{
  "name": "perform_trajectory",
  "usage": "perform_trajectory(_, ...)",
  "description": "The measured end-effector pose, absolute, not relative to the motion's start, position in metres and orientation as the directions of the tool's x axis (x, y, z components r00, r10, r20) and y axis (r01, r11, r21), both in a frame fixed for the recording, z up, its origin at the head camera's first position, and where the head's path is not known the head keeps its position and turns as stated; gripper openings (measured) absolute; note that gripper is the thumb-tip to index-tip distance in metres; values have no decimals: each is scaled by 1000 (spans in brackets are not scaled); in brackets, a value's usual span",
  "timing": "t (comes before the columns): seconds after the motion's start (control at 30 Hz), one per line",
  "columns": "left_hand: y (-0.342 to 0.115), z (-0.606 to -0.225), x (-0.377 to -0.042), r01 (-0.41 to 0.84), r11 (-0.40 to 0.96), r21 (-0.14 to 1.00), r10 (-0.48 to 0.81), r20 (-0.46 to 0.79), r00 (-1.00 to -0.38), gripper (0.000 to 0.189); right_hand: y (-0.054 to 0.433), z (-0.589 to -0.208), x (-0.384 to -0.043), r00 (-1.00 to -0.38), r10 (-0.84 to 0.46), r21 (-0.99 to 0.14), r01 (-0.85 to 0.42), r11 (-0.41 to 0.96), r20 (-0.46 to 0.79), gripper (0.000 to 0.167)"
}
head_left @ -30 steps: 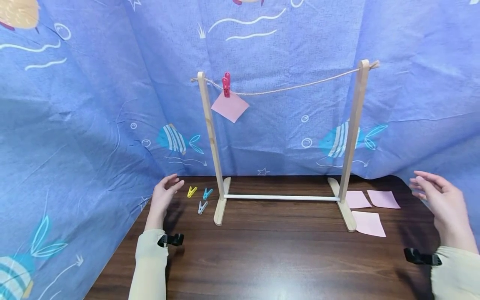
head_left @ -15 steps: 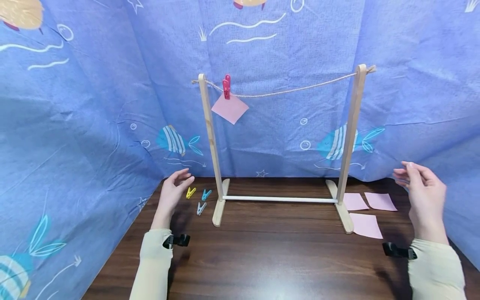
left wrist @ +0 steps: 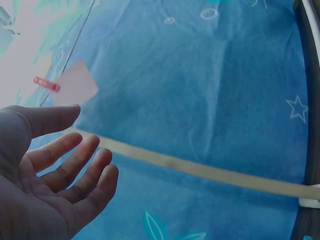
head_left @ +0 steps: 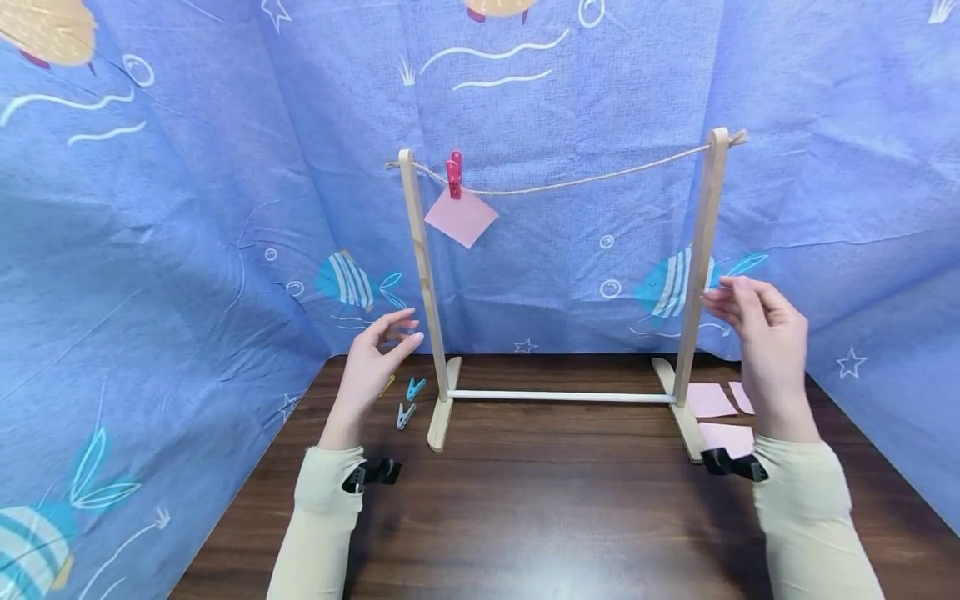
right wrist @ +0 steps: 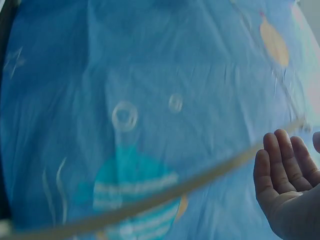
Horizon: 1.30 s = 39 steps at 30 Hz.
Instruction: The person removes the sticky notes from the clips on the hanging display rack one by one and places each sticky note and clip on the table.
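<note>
My left hand (head_left: 375,367), relaxed and holding nothing, hovers just left of the rack's left post (head_left: 425,267). Under it lie a blue clothespin (head_left: 415,388), a grey clothespin (head_left: 405,415) and a yellow clothespin (head_left: 387,383) that it partly covers. My right hand (head_left: 768,342) is raised by the right post (head_left: 701,267), fingers loosely bent with nothing in them. A red clothespin (head_left: 454,174) pins a pink paper square (head_left: 462,218) on the string (head_left: 577,180); both also show in the left wrist view, beyond my fingers.
Three pink paper squares (head_left: 710,401) lie on the dark wooden table (head_left: 540,500) by the rack's right foot (head_left: 686,425), partly behind my right arm. A white rod (head_left: 562,396) joins the feet low down. Blue fish-print cloth (head_left: 570,275) hangs behind and at the sides.
Both hands have risen and moved inward toward the rack, the right one farther, passing in front of the paper squares. The pinned paper and clothespins have stayed in place.
</note>
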<state>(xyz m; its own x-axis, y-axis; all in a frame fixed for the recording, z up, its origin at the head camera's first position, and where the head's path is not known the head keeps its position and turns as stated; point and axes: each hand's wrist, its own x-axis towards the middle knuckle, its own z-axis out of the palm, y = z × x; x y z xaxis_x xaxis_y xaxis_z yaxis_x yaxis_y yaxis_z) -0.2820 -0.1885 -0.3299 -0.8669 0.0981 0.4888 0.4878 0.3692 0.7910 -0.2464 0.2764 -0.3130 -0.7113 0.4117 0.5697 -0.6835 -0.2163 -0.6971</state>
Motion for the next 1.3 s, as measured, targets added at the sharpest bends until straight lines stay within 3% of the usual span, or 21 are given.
perform_trajectory(0.37,-170,-311,-275,500,349,792,120,492,-862,45,207,-264,-278,-731,185,-737,-674,-42,657,25)
perform_trajectory(0.57,-160,-301,-275,557,313,769,146,540,-829,42,176,-247,-295,-747,77,-749,-648,138,660,29)
perform_trajectory(0.87,-147,-270,-265,590,310,746,159,571,-805,42,142,-243,-323,-808,-41,-780,-579,237,588,41)
perform_trajectory(1.3,-128,-201,-287,757,246,605,105,760,-641,41,106,-232,-345,-810,-113,-754,-580,310,576,40)
